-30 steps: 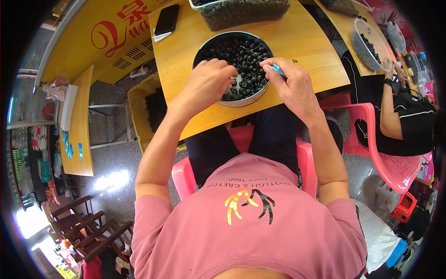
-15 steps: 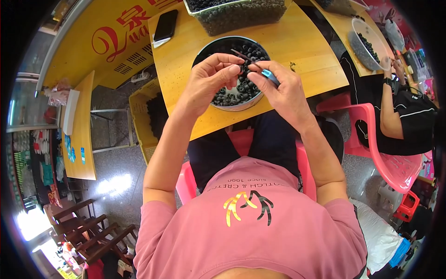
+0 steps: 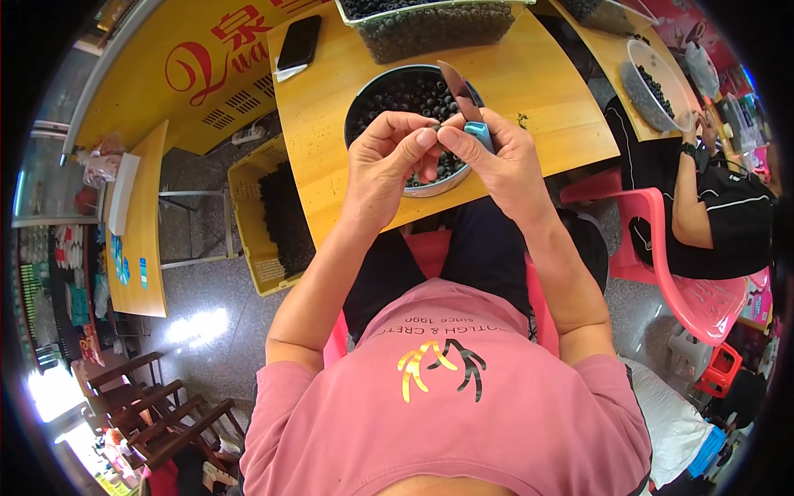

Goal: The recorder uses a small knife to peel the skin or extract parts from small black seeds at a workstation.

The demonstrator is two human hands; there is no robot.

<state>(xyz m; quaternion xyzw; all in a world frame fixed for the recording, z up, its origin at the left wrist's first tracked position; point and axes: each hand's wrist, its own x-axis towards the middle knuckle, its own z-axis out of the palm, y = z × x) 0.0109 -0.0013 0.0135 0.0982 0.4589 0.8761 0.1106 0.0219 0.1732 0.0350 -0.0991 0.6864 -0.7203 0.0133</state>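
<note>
My left hand point(image 3: 387, 162) pinches a small dark round fruit point(image 3: 434, 126) between thumb and fingertips. My right hand point(image 3: 504, 161) grips a small knife point(image 3: 465, 107) with a light blue handle, its blade pointing up and away over the bowl. Both hands meet above the near rim of a round metal bowl point(image 3: 364, 87) full of dark round fruits, which stands on a yellow wooden table point(image 3: 331, 149).
A clear tub point(image 3: 430, 29) of dark fruits stands behind the bowl, a black phone point(image 3: 298, 41) at the table's far left. A yellow crate point(image 3: 277, 219) of dark fruits sits on the floor to my left. Another person point(image 3: 711, 207) sits on a pink chair at right.
My left hand lifted out of the bowl with a fruit and came together with my right hand. The knife now points upward.
</note>
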